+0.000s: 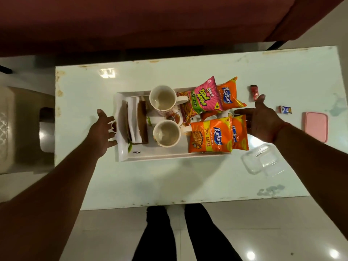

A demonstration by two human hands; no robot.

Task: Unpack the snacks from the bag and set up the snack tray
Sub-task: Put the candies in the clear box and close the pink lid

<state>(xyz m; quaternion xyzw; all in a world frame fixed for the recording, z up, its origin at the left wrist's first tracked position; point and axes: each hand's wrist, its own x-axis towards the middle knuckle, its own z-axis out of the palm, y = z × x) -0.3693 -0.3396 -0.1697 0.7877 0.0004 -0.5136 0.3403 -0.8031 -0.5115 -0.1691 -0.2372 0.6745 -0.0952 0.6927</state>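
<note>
A white rectangular tray [160, 157] sits mid-table. On it stand two white mugs [163, 100] [166, 133], brown sandwich slices with white paper [140, 123], a pink Bingo packet [202, 97] and orange Kurkure packets [211, 135] [228, 94] [240, 132]. My left hand [102, 129] is at the tray's left end, fingers spread over its handle. My right hand [260, 119] hovers open just right of the packets, palm toward the tray, holding nothing. No bag is visible.
Right of the tray lie a small red wrapper [254, 92], a small blue-white sachet [284, 109], a pink lid [316, 126] and a clear plastic container [262, 160]. A beige stool [22, 129] stands left of the table. A maroon sofa [150, 19] is behind.
</note>
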